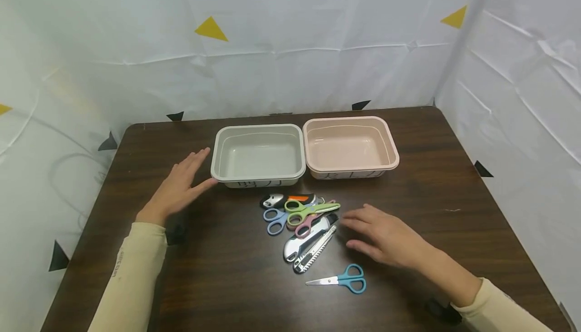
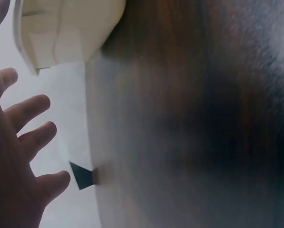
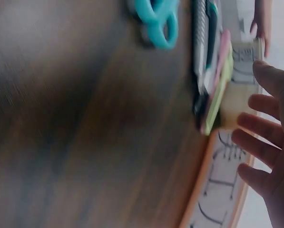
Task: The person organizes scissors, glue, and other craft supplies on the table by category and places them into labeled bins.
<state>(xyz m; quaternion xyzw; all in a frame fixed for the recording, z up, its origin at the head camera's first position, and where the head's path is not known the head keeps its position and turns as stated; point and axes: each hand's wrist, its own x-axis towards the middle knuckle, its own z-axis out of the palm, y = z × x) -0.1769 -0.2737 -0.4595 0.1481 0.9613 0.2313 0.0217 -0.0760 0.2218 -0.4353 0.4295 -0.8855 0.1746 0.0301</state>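
Observation:
My left hand point(image 1: 179, 185) is spread beside the left end of a pale grey-green bin point(image 1: 258, 176), its thumb tip right at the rim. The right hand point(image 1: 386, 236) hovers over the table with fingers apart and nothing in them, just right of a pile of cutting tools. In that pile lie green scissors point(image 1: 296, 214), blue scissors point(image 1: 275, 221), pink scissors point(image 1: 305, 228), an orange-and-black utility knife point(image 1: 290, 200), a white utility knife point(image 1: 299, 245) and a slim silver utility knife point(image 1: 315, 251). Teal-handled scissors point(image 1: 351, 279) lie apart, nearer the front.
A pink bin point(image 1: 354, 170) stands against the grey-green one at the back of the dark wood table point(image 1: 218, 281). Both bins have handwritten labels on their front walls. White sheeting point(image 1: 290, 79) hangs behind and along both sides.

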